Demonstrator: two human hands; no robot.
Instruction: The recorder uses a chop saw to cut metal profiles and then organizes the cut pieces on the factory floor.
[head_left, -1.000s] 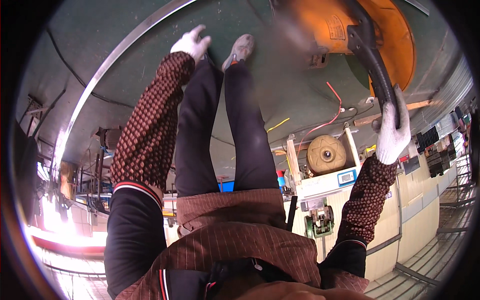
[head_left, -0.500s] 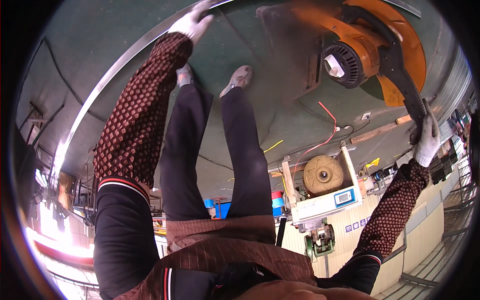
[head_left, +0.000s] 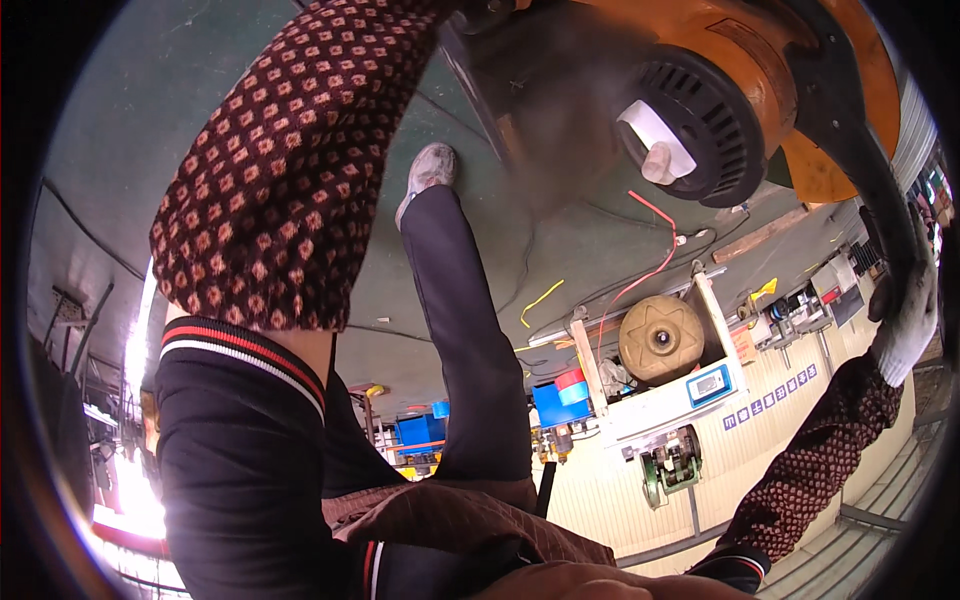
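Observation:
My right hand (head_left: 908, 335), in a white glove, is closed around the black handle (head_left: 850, 80) of an orange cut-off saw (head_left: 745, 55) at the upper right. The saw's black vented motor cap (head_left: 705, 110) faces me, and its orange guard shows behind the handle. My left arm, in a dark patterned sleeve (head_left: 290, 170), stretches up past the top edge beside the saw. The left hand itself lies outside the picture. Left of that sleeve runs part of a long, bright metal strip (head_left: 146, 300).
A tan round drum (head_left: 662, 340) sits in a pale frame with a small display (head_left: 710, 385). Close by are a green machine (head_left: 670, 465) and blue bins (head_left: 420, 432). A red cable (head_left: 655, 262) and a timber length (head_left: 762, 236) lie on the green floor (head_left: 590, 235).
My left hand has moved up and rightward out of view, from beside the metal strip. The saw looks larger and closer, with my right hand still around its handle. I have leaned or stepped forward.

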